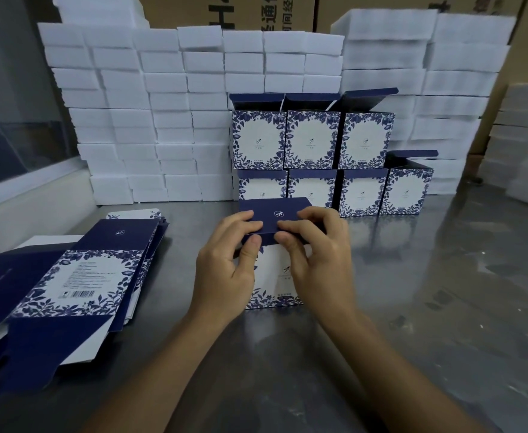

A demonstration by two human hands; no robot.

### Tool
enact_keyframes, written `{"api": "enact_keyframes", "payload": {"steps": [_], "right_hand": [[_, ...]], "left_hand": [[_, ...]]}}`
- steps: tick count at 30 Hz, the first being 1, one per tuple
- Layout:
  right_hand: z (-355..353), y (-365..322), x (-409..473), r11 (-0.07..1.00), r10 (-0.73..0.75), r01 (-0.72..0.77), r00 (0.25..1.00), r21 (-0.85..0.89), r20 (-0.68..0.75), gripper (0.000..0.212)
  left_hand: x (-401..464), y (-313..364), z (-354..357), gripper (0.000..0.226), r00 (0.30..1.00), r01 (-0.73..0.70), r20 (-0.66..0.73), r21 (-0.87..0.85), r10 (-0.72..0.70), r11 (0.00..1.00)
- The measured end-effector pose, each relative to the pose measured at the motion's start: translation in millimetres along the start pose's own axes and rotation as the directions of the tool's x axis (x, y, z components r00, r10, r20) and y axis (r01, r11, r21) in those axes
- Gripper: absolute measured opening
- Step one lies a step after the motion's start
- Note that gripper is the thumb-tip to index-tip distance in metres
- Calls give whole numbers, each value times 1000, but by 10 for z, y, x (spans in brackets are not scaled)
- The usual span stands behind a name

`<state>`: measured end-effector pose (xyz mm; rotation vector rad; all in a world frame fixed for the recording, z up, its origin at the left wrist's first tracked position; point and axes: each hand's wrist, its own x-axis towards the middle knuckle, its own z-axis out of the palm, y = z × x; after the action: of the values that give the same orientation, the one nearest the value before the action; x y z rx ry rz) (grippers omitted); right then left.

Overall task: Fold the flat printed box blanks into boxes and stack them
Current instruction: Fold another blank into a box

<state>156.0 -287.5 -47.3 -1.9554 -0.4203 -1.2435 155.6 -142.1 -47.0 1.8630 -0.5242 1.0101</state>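
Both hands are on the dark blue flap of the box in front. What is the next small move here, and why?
Probably press the flap down until it tucks shut. The left hand and right hand pinch its front edge, and the box stands upright on the steel table. Once closed, it could join the stacked boxes behind, where the top row has room on the right.

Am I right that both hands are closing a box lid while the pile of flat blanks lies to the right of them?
Not quite. In the head view the left hand and right hand do press the lid of the box shut, but the pile of flat blanks lies to their left.
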Motion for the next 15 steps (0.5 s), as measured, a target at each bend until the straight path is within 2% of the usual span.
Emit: {"api": "enact_keyframes", "payload": {"steps": [8, 15], "right_hand": [[-38, 38, -6, 985, 149, -149, 989, 84, 1, 15], [-56, 101, 60, 974, 180, -179, 984, 142, 5, 9]], "left_hand": [[12, -24, 3, 26, 1000, 22, -13, -9, -22, 1000], [10, -52, -14, 26, 1000, 23, -20, -2, -23, 1000]]}}
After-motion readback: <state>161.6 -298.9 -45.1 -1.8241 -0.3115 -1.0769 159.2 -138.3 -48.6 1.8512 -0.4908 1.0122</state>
